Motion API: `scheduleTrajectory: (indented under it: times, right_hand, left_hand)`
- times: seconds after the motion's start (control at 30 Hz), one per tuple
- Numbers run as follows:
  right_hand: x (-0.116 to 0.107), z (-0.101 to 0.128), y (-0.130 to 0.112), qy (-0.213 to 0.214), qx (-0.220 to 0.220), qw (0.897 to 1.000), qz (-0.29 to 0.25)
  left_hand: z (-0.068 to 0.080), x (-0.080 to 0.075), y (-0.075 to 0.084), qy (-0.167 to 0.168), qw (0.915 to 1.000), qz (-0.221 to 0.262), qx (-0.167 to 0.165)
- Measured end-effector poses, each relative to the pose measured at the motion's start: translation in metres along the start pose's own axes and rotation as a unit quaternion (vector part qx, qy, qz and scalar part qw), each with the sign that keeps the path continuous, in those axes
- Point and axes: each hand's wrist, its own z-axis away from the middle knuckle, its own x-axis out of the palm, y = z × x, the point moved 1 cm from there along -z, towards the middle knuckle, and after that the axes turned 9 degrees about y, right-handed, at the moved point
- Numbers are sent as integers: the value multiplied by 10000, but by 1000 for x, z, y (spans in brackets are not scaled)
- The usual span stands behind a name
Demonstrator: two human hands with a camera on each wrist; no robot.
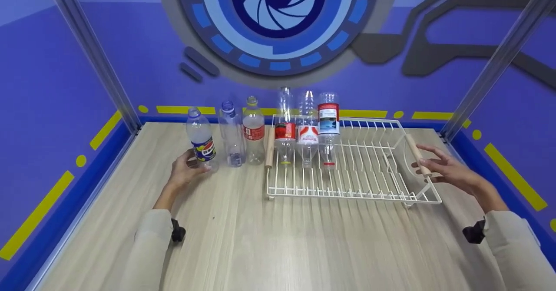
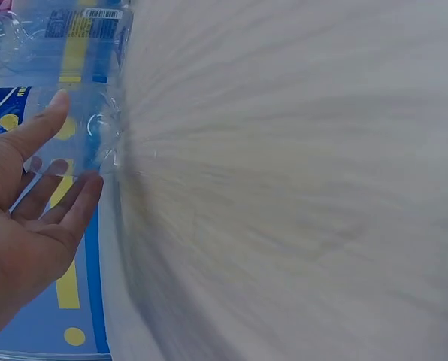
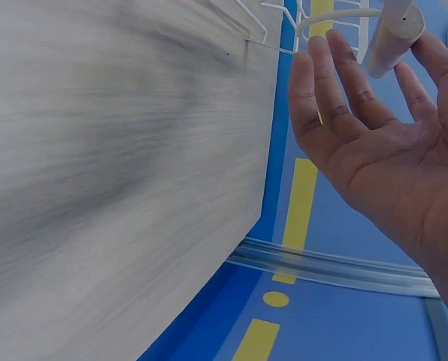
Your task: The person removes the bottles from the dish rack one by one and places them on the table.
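Bottles stand on the counter [image 1: 243,234], three upright and three upside down in a white dish rack [image 1: 369,182].
The left hand [image 1: 184,171] lies with fingers straight at the base of the blue-labelled bottle [image 1: 200,140], the leftmost of the upright row; beside it stand a clear bottle [image 1: 231,133] and a red-labelled bottle [image 1: 253,131]. The right hand [image 1: 447,171] is spread, fingers relaxed, just by the rack's wooden handle [image 1: 418,154] at its right end. Whether either hand touches anything, I cannot tell. Three inverted bottles [image 1: 306,128] sit at the rack's left end.
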Motion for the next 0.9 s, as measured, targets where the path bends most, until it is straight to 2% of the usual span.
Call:
scheduleTrajectory:
  times: [0.17,0.23,0.37,0.47,0.57,0.9]
  right_hand:
    - [1,-1,0,31,-2,10000,76]
    - [1,-1,0,23,-14,9999,125]
    - [2,0,1,42,25,9998,195]
    - [3,0,1,67,61,9997,245]
    - [5,-1,1,53,45,9996,268]
    - [6,-2,-1,168,34,9992,350]
  left_hand:
    - [-6,5,-2,-22,9997,-232,15]
    - [-8,8,-3,118,9988,-466,86]
    - [-10,13,-4,419,9964,-742,-9]
    - [-10,14,-4,537,9957,-747,-87]
    - [-11,13,-4,566,9962,-659,1]
    - [-15,16,-2,280,9990,-330,88]
